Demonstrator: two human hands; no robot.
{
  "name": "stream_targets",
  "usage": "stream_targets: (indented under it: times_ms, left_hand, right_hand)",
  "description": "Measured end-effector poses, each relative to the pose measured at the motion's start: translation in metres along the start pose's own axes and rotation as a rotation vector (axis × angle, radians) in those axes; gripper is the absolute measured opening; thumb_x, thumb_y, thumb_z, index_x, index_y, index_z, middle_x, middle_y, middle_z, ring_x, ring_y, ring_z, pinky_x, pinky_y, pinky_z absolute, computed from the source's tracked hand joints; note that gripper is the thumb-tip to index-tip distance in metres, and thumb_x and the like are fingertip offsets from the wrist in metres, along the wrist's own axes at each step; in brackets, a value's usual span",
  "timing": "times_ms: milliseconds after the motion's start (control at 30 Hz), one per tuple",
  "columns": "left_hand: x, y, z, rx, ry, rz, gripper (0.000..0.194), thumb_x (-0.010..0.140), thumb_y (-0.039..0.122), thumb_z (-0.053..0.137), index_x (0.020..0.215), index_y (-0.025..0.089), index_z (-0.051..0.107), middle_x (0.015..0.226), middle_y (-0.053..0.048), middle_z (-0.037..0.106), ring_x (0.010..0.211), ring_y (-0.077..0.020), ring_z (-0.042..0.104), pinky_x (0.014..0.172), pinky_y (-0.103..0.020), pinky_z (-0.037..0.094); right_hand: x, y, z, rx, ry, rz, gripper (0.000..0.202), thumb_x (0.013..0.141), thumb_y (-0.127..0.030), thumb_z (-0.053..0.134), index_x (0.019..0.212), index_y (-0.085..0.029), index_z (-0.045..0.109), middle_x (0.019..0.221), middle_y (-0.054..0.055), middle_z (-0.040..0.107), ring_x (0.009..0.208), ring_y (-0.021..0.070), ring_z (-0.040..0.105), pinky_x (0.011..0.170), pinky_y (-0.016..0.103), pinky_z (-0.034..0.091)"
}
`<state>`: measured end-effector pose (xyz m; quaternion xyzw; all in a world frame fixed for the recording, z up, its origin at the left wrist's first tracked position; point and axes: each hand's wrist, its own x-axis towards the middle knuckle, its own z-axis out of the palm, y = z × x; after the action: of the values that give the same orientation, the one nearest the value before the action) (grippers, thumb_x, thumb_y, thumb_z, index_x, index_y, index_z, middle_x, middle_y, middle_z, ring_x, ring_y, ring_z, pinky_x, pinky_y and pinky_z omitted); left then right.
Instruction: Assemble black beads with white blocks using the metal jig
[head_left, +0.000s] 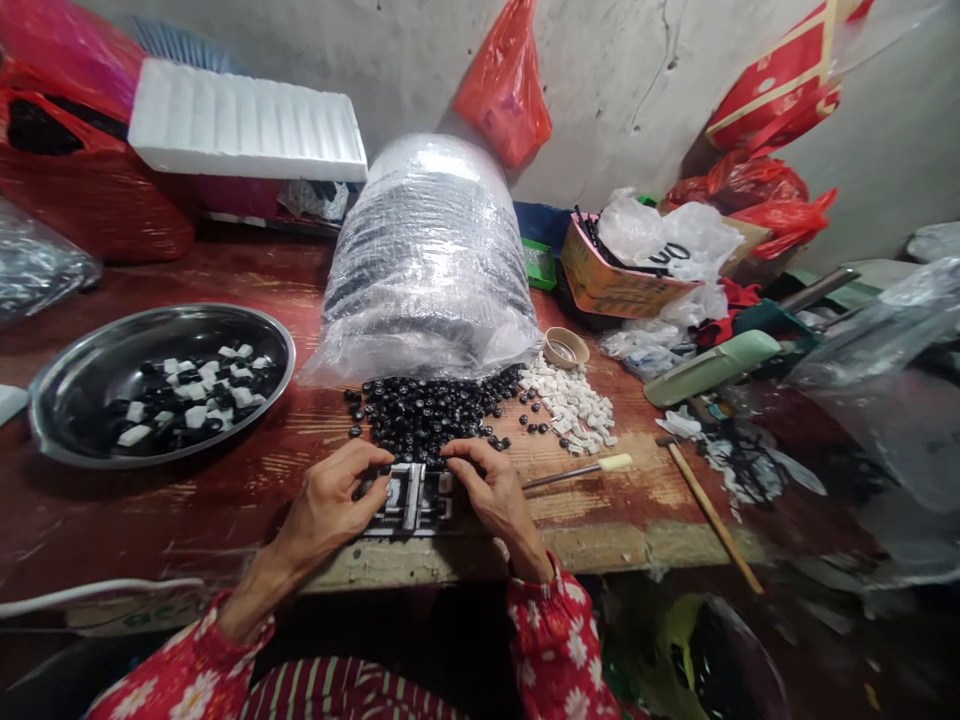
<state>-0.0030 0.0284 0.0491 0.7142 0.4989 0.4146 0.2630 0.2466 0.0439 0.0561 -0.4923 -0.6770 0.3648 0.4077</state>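
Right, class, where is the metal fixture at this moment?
In the head view, the fixture is low, just left of centre, at the table edge between left hand and right hand.

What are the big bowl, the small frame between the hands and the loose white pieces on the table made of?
The bowl looks like polished metal, probably steel: its rim shines with reflections. The frame seems metal too, given its glinting grey bar; its dark parts could be otherwise. The white pieces look like matte plastic, but are too small to be sure.
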Motion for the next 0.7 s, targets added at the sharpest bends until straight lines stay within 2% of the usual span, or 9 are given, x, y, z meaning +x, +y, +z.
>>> stream_targets:
  times_ms: [100,233,500,700]
  left_hand:
    - [-0.005,0.000,-0.002,0.042,-0.026,0.074,0.017,0.095,0.021,0.061,0.107,0.022,0.074,0.101,-0.003,0.073,0.095,-0.0166,0.070,0.085,-0.028,0.055]
    - [-0.005,-0.001,-0.003,0.076,-0.070,0.106,0.022,0.095,0.019,0.058,0.109,0.022,0.075,0.100,-0.004,0.072,0.098,-0.0180,0.069,0.090,-0.030,0.055]
    - [0.000,0.001,-0.004,0.222,-0.189,0.050,0.030,0.091,0.015,0.051,0.105,0.022,0.077,0.100,-0.004,0.065,0.084,-0.0155,0.067,0.077,-0.027,0.053]
    - [-0.001,0.003,-0.007,0.338,-0.213,0.099,0.030,0.091,0.015,0.048,0.101,0.023,0.075,0.105,-0.005,0.064,0.080,-0.0154,0.067,0.075,-0.028,0.052]
  right_hand:
    - [-0.008,-0.002,-0.002,-0.039,0.003,-0.029,0.014,0.099,-0.023,0.063,0.104,-0.023,0.076,0.102,0.004,0.076,0.097,0.0209,0.068,0.090,0.034,0.054]
    - [-0.014,-0.007,-0.002,-0.156,-0.014,-0.111,0.012,0.100,-0.019,0.062,0.103,-0.024,0.072,0.101,0.005,0.074,0.099,0.0228,0.064,0.090,0.036,0.052]
    - [-0.022,-0.007,0.004,-0.349,-0.061,-0.214,0.016,0.102,-0.012,0.059,0.105,-0.024,0.069,0.107,0.007,0.070,0.104,0.0261,0.057,0.092,0.042,0.051]
    - [-0.022,0.002,0.009,-0.417,-0.062,-0.240,0.020,0.100,-0.009,0.057,0.108,-0.023,0.068,0.111,0.008,0.069,0.105,0.0270,0.056,0.093,0.043,0.051]
